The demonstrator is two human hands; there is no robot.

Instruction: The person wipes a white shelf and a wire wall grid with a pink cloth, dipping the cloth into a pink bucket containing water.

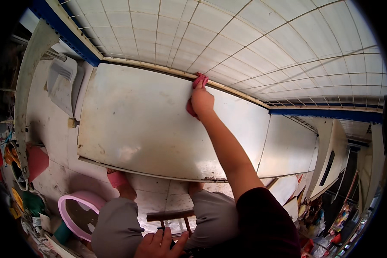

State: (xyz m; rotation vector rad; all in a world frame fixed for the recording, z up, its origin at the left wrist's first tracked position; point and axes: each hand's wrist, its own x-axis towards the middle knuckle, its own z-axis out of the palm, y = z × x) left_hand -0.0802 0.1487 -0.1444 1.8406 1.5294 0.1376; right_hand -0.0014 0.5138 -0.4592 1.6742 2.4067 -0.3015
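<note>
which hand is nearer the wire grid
Right: the right hand, on the red cloth, is close to the lower edge of the wire grid; the left hand is well away across the white panel, at the picture's bottom.

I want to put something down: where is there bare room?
White shelf: a broad, stained but bare patch left of the right hand and red cloth; another between the forearm and the seam. Crowded: the clutter at lower right.

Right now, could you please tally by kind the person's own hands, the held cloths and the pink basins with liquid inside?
Hands: 2 (left hand, right hand)
Red cloth, in the right hand: 1
Pink basin with liquid, on the floor: 1
Total: 4
</note>
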